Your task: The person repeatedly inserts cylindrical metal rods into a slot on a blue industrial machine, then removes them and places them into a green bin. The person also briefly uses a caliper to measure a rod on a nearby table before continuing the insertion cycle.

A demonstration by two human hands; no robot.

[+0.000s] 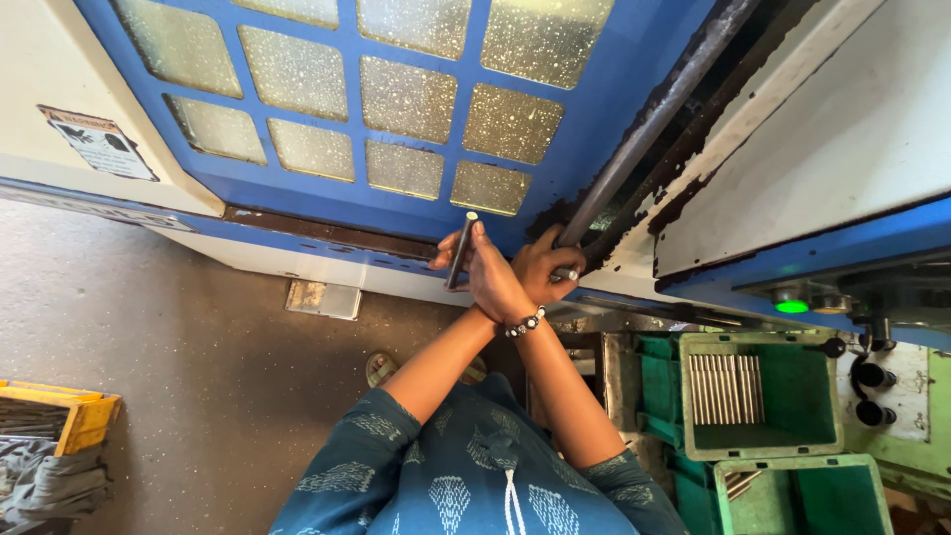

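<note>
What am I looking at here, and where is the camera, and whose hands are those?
There is no robot here. The camera sits on a person's head and looks down, so you see their own arms and patterned blue shirt from above.

They stand in front of a big machine with a blue door that has speckled window panes. The left hand is closed around a short dark rod, held upright. The right hand, partly behind the left, grips the lower end of a long grey bar that runs along the door's edge.

To the right are green crates. One holds a neat row of metal rods. A green lamp glows on the machine above them. At far left a yellow crate sits on the speckled floor.
</note>
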